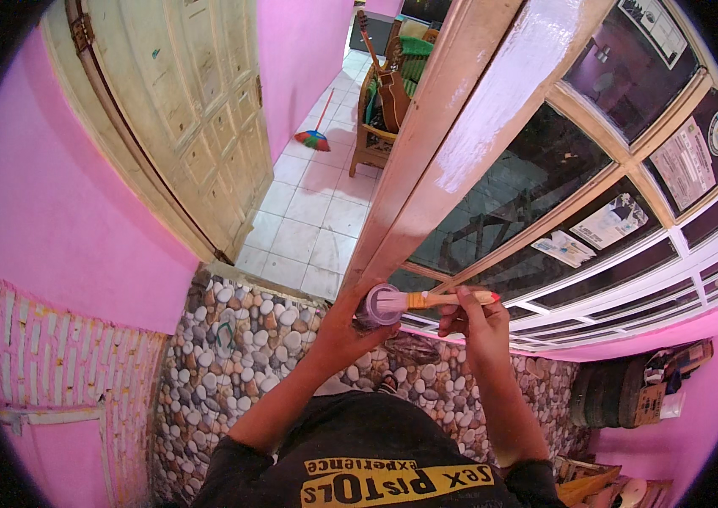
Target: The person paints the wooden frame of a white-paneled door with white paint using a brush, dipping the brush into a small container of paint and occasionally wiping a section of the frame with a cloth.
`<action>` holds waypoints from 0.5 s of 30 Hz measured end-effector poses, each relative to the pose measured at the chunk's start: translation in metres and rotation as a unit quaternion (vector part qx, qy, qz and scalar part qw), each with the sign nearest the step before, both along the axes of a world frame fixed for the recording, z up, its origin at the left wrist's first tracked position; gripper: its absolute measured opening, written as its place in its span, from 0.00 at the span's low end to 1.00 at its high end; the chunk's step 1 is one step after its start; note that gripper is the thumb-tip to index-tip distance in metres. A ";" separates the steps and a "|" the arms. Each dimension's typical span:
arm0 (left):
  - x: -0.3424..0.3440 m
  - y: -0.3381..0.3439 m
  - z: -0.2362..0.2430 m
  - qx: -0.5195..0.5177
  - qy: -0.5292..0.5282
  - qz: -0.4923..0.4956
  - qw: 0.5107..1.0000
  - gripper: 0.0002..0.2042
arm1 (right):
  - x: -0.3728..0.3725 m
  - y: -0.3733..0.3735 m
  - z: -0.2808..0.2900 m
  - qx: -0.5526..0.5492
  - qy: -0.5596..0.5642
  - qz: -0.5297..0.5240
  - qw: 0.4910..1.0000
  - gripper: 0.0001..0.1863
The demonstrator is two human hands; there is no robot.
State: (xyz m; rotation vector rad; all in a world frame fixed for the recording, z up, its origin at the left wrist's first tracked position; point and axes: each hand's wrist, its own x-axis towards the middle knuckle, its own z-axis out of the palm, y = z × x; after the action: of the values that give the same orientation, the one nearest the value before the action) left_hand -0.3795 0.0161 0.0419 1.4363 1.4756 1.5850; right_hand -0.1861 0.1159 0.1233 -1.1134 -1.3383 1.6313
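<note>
My left hand [349, 326] is wrapped round a small paint can [368, 318] held in front of my body. In my right hand [484, 328] is a paintbrush [443, 299], gripped by its wooden handle with a red tip. Its bristles lie over the can's mouth, coated in pale paint; whether they touch the rim or the paint I cannot tell. Just beyond, a wooden door frame post [414, 224] rises, bare tan in its lower part. A patch of wet-looking pale lilac paint [507, 97] covers the post's upper face.
Right of the post runs a wood-framed window [536, 169] with stickers and torn papers. A worn panelled door [164, 110] stands open at left. Inside are a broom [312, 140], a guitar [391, 93] and a chair [367, 152]. Behind me at right sits a dark round container [608, 394].
</note>
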 end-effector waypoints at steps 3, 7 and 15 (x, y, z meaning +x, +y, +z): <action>0.001 0.004 0.002 0.000 -0.010 -0.005 1.000 0.33 | 0.007 0.003 -0.014 -0.085 0.029 -0.049 0.995 0.13; 0.003 0.011 0.000 -0.005 -0.026 0.000 1.000 0.34 | 0.012 0.004 -0.023 -0.154 0.070 -0.052 0.984 0.13; 0.004 0.029 0.014 -0.008 -0.016 0.015 1.000 0.32 | 0.017 0.005 -0.009 -0.082 0.083 -0.039 0.992 0.15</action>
State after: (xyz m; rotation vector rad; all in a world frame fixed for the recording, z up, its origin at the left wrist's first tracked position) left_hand -0.3758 0.0454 0.0563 1.3793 1.4957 1.6033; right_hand -0.1695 0.1205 0.1146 -1.0846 -1.0582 1.7592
